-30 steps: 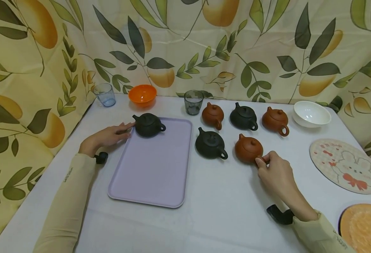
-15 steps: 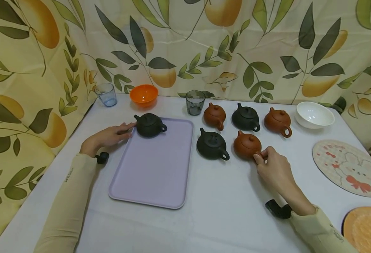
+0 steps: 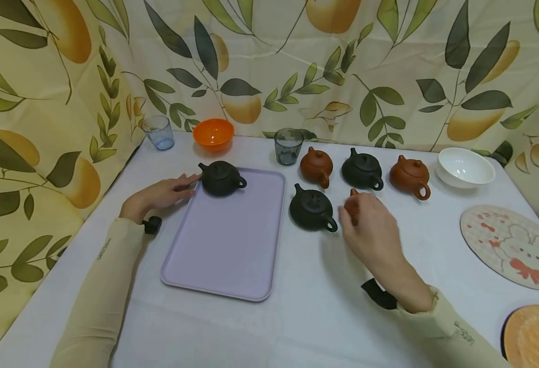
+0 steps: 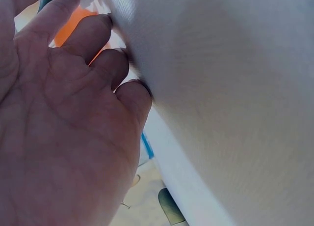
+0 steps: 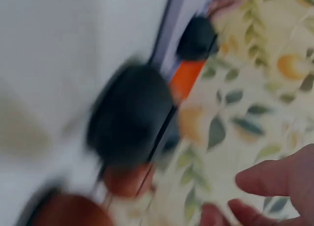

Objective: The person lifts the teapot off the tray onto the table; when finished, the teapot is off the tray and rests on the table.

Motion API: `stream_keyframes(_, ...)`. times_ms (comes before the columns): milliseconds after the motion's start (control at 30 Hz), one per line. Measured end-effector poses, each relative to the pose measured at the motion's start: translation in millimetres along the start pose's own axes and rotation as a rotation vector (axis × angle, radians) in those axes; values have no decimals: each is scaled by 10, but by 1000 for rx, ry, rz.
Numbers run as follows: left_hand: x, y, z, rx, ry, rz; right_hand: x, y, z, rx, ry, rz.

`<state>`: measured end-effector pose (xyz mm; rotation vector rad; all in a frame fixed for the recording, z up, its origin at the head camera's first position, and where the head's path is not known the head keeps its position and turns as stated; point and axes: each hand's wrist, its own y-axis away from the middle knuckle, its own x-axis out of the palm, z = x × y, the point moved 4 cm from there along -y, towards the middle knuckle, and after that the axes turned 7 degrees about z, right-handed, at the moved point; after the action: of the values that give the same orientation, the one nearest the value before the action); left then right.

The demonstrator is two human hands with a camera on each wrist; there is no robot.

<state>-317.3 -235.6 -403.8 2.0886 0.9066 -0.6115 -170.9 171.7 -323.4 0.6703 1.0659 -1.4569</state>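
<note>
My left hand (image 3: 161, 197) rests at the upper left edge of a lavender tray (image 3: 225, 245), its fingertips by the spout of a black teapot (image 3: 222, 179) standing on that tray. In the left wrist view the left palm (image 4: 73, 118) shows, fingers gently bent against the pale surface. My right hand (image 3: 375, 225) hovers over a reddish-brown teapot (image 3: 353, 207), hiding most of it. In the right wrist view thumb and fingers stand apart with nothing between them. Just left of that hand is a second black teapot (image 3: 311, 210), blurred in the right wrist view.
Behind stand two brown teapots (image 3: 316, 166) (image 3: 409, 176) with a black teapot (image 3: 362, 170) between them. Along the back are a blue glass (image 3: 159, 134), an orange bowl (image 3: 213, 135), a grey glass (image 3: 288, 147) and a white bowl (image 3: 466, 167). Two round mats (image 3: 513, 245) (image 3: 536, 335) lie right.
My right hand has let go of the brown teapot's handle and moved left over it, after that teapot was shifted slightly back. The left hand stays at the tray; the head view has shifted slightly.
</note>
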Motion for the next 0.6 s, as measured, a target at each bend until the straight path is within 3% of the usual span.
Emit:
stream_keyframes(167,1,3,43,-1,16,8,379,-243,479,-151,-100,110)
stream_keyframes(267,1,13,65,-1,21,0,648,-418,732,-180,-143,194)
stream_keyframes(433,12,1,46,14,-14,-13,1026,-686,1003,-164,-192,343)
stream_keyframes(600,4,-4,-8,36,-35,-34,1238,-914,1120,-108,-240,365)
